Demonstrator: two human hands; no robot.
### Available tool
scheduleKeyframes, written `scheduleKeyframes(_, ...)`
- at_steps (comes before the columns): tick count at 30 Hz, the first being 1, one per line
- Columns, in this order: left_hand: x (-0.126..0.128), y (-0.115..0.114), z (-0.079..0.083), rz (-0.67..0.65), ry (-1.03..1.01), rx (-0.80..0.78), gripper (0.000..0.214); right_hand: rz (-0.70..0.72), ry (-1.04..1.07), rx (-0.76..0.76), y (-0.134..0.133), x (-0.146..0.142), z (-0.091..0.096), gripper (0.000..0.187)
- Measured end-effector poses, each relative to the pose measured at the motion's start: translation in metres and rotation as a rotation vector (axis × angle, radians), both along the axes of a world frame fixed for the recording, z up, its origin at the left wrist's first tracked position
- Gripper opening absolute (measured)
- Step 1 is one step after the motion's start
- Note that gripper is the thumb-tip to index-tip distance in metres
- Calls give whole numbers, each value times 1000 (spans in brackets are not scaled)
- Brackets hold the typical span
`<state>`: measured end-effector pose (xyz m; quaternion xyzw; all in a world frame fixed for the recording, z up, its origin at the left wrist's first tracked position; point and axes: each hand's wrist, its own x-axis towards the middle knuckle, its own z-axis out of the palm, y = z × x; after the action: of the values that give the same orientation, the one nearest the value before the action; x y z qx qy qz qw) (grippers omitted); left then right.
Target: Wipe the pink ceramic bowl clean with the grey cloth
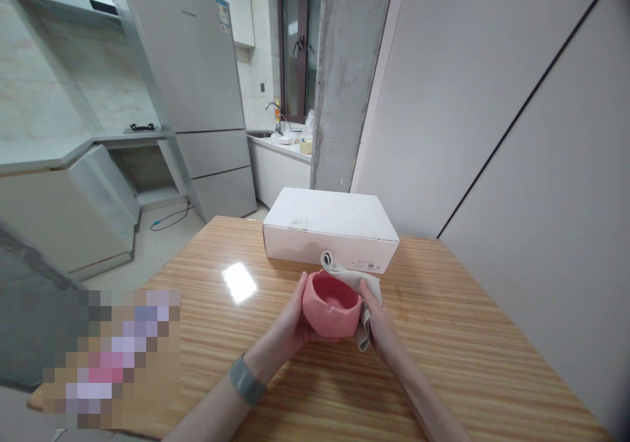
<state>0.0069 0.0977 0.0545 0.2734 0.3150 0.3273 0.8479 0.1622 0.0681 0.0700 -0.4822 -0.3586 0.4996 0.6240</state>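
A pink faceted ashtray (331, 320) with a notched rim is held above the wooden table (443, 324), its opening tilted toward me. My left hand (298, 320) grips it from the left and below, the thumb along its side; a grey-green band circles that wrist. In my right hand (377, 310) is a folded light grey cloth (352, 274), pinched with the thumb on top. The cloth lies against the ashtray's right side and rim, with one end hanging below. Most of the right fingers are hidden behind the cloth.
A white cardboard box (335, 215) stands on the table just beyond my hands. A blurred-out patch (113, 356) covers the table's left side. Farther back are a tall fridge (187, 67), a sink counter with a tap (278, 117), and a concrete pillar (342, 81). A wall runs along the right.
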Motion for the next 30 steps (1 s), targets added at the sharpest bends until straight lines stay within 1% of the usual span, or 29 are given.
scheduleKeyframes(4, 3, 0, -6, 75, 35, 45, 70, -105, -69, 48, -2, -1, -6, 45)
scheduleKeyframes(8, 5, -3, -7, 207, 45, 85, 65, -125, -12, 49, -6, -6, -16, 43)
scheduleKeyframes(10, 7, -6, -5, 252, -28, 112, 60, -126, 31, 75, -8, -11, -21, 48)
scheduleKeyframes(12, 9, -8, -1, 259, -137, 140, 56, -136, 49, 109, -9, -15, -23, 54)
scheduleKeyframes(15, 13, -8, 1, 231, -251, 207, 47, -177, 28, 152, -9, -14, -19, 56)
scheduleKeyframes(17, 14, -5, -2, 207, -248, 242, 43, -199, 16, 163, -8, -8, -13, 54)
scheduleKeyframes(18, 14, -3, -5, 189, -223, 234, 42, -200, 13, 158, -7, -3, -10, 52)
scheduleKeyframes(20, 10, 0, -11, 131, -147, 169, 43, -182, 10, 121, -4, 8, -7, 48)
scheduleKeyframes(22, 4, 3, -14, 42, -60, 88, 51, -139, 13, 49, -1, 20, -6, 46)
scheduleKeyframes(24, -1, 4, -13, -55, -1, 48, 60, -85, 9, -22, 0, 29, -6, 45)
scheduleKeyframes(26, -4, 3, -11, -124, 19, 48, 63, -23, -2, -56, 1, 34, -7, 45)
scheduleKeyframes(28, -4, 2, -9, -128, 10, 70, 59, 28, -4, -54, 0, 33, -6, 46)
scheduleKeyframes(30, -2, 1, -8, -73, 10, 73, 56, 33, 19, -36, -1, 29, -4, 46)
